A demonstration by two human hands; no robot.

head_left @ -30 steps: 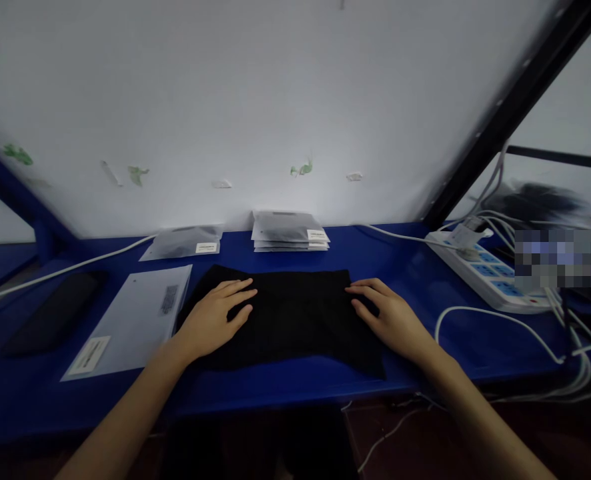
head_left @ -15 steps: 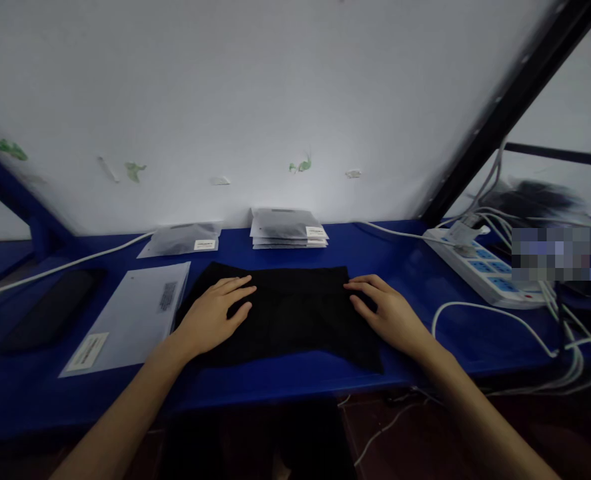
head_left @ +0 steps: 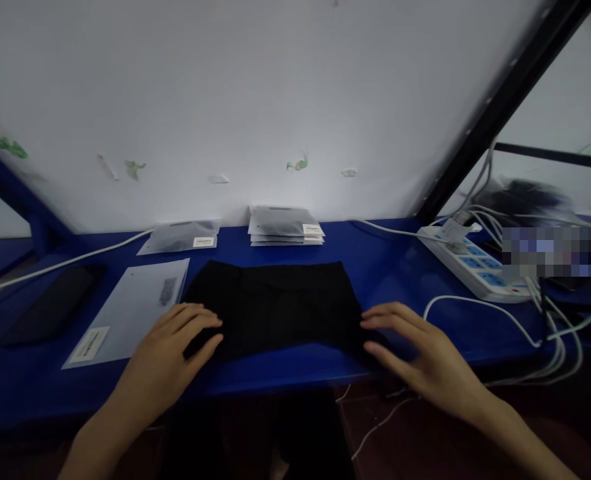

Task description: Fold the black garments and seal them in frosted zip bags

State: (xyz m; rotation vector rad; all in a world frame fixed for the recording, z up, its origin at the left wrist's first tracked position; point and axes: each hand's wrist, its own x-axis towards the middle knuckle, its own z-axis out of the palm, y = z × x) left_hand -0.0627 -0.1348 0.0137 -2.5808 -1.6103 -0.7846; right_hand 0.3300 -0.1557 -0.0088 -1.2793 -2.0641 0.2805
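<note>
A black cloth (head_left: 280, 303) lies spread on the blue table (head_left: 270, 383) in front of me. At its left end rests my left hand (head_left: 168, 350), palm down, its fingers apart and the fingertips on the fabric. My right hand (head_left: 420, 347) is at the cloth's right end, thumb and fingers spread, fingertips at the edge. Neither hand has fingers closed round anything. Just left of the cloth is a flat frosted bag (head_left: 135, 303) with a white label, partly behind my left hand.
Stacked frosted bags (head_left: 283, 223) stand by the wall, another labelled bag (head_left: 175, 239) to their left. A dark flat object (head_left: 53, 307) lies far left. At right are a power strip (head_left: 475, 263) and tangled white cables (head_left: 558, 347).
Both hands have moved toward me and outward, from the upper surface of the cloth to its lower side ends. The cloth's right lower corner is now hidden by my right hand.
</note>
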